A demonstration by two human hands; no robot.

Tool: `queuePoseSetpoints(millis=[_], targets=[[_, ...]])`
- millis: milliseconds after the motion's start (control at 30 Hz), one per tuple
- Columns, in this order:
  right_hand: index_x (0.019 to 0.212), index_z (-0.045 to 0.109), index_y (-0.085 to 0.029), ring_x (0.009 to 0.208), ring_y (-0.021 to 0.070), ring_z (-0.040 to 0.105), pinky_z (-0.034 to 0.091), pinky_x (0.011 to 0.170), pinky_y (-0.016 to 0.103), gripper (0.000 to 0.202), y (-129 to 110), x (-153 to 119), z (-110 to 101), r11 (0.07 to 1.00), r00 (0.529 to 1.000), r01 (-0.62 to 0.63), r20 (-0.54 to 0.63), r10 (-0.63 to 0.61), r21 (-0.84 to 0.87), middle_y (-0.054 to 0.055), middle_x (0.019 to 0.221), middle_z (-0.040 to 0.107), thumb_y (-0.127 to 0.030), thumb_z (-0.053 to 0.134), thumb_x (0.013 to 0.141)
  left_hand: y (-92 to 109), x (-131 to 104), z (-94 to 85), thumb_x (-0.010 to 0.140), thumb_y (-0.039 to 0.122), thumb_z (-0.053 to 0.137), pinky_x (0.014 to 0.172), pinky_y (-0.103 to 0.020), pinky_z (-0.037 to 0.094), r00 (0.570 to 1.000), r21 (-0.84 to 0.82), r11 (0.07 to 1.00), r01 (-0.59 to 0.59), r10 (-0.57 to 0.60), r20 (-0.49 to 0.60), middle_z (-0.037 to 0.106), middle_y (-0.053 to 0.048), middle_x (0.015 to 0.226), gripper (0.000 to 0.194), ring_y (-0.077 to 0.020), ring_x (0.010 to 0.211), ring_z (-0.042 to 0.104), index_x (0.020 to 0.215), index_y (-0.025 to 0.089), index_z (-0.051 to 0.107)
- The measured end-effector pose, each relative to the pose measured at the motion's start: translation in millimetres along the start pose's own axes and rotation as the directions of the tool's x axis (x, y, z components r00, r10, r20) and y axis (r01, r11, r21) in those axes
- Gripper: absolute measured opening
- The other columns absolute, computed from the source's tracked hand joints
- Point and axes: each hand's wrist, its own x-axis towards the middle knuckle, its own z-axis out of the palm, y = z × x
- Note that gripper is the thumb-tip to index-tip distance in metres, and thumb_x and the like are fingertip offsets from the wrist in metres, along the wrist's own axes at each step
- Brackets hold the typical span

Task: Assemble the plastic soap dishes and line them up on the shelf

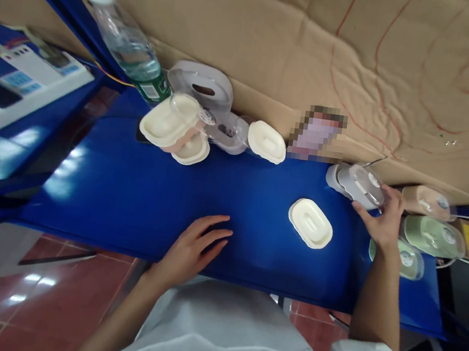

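Observation:
At the back right, my right hand (385, 218) has its thumb and fingers around the near right end of a grey plastic box with a clear cover (360, 186). That box rests against another grey piece on its left. My left hand (194, 246) hovers over the front of the blue table, empty, its fingers stretched and apart. Between the hands lies a cream oval lid (311, 223). A second cream lid (267, 142) leans on a clear piece at the back edge. Right of my right hand are a peach box (427, 202) and a green box (434, 236).
Cream and peach boxes (171, 121) are piled at the back left, beside a grey oval piece with a slot (203, 85) and a water bottle (130, 47). Brown paper (253, 34) covers the wall behind. A pixelated patch (315, 134) hides something near it.

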Motion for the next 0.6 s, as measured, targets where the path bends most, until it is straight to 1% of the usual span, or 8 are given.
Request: queuePoseSetpoints(millis=[67,167,267,333,400,467,533,600], targets=[[0.144,0.059,-0.019,0.146,0.0344,0.05,0.052,0.11,0.049,0.093,0.0,-3.1,1.3,0.997,0.997,0.064,0.034,-0.065,0.033,0.024,0.151,0.048,-0.07,0.088,0.071,0.1,1.0,0.0,0.105,0.022,0.064,0.109,-0.044,0.062,1.0,-0.002,1.0,-0.006,0.006,0.005,0.07,-0.01,0.142,0.025,-0.0243,0.128,0.07,0.127,0.029,0.074],[0.144,0.058,-0.02,0.146,0.0359,0.048,0.047,0.119,0.054,0.086,-7.4,-13.6,3.0,0.993,0.993,0.116,0.029,-0.117,0.033,0.022,0.148,0.048,-0.068,0.086,0.078,0.3,1.0,0.2,0.105,0.022,0.064,0.108,-0.043,0.062,1.0,-0.01,1.0,-0.017,0.017,0.008,0.071,-0.009,0.141,0.025,-0.0241,0.128,0.071,0.126,0.029,0.075],[0.144,0.057,-0.019,0.146,0.0381,0.046,0.042,0.124,0.063,0.084,-27.3,-29.3,3.9,0.984,0.985,0.168,0.029,-0.171,0.065,0.019,0.145,0.049,-0.066,0.086,0.08,0.9,-0.7,0.4,0.105,0.023,0.064,0.109,-0.044,0.062,0.999,0.007,0.999,-0.033,0.033,0.014,0.072,-0.009,0.14,0.024,-0.0241,0.127,0.071,0.125,0.029,0.075],[0.144,0.058,-0.019,0.145,0.0381,0.047,0.044,0.122,0.065,0.084,-45.7,-41.7,3.9,0.977,0.981,0.181,0.055,-0.188,0.113,0.017,0.144,0.049,-0.064,0.087,0.08,1.4,-2.5,0.7,0.105,0.023,0.064,0.109,-0.045,0.061,0.999,0.023,0.999,-0.049,0.049,0.017,0.071,-0.01,0.141,0.024,-0.0242,0.127,0.071,0.126,0.028,0.075],[0.143,0.06,-0.021,0.145,0.0372,0.049,0.051,0.117,0.061,0.081,-63.8,-54.2,4.1,0.971,0.981,0.148,0.094,-0.168,0.188,0.016,0.145,0.049,-0.061,0.09,0.079,2.2,-4.5,0.7,0.105,0.023,0.064,0.11,-0.045,0.061,0.998,0.028,0.998,-0.06,0.06,0.012,0.071,-0.01,0.141,0.024,-0.024,0.128,0.07,0.126,0.028,0.074],[0.142,0.06,-0.026,0.146,0.0361,0.051,0.058,0.11,0.055,0.078,-76.2,-64.1,4.3,0.946,0.985,0.078,0.125,-0.123,0.315,0.015,0.15,0.047,-0.057,0.092,0.078,3.5,-6.4,0.2,0.105,0.023,0.065,0.11,-0.045,0.06,0.998,0.025,0.998,-0.061,0.061,0.0,0.071,-0.01,0.141,0.023,-0.024,0.128,0.07,0.125,0.028,0.074],[0.143,0.058,-0.03,0.144,0.0347,0.056,0.062,0.104,0.049,0.077,-78.5,-68.5,3.8,0.887,0.988,-0.006,0.14,-0.066,0.462,0.014,0.155,0.046,-0.054,0.092,0.079,5.2,-7.9,-0.9,0.105,0.023,0.065,0.11,-0.046,0.06,0.998,0.023,0.998,-0.062,0.062,-0.008,0.071,-0.009,0.141,0.023,-0.024,0.128,0.07,0.125,0.028,0.074],[0.144,0.055,-0.032,0.138,0.033,0.062,0.063,0.101,0.045,0.078,-69.7,-66.1,1.2,0.829,0.992,-0.067,0.123,-0.003,0.555,0.015,0.156,0.048,-0.052,0.091,0.079,6.8,-8.9,-2.6,0.105,0.023,0.065,0.11,-0.045,0.06,0.998,0.022,0.998,-0.063,0.064,-0.013,0.071,-0.01,0.14,0.022,-0.0239,0.128,0.07,0.124,0.028,0.074]])
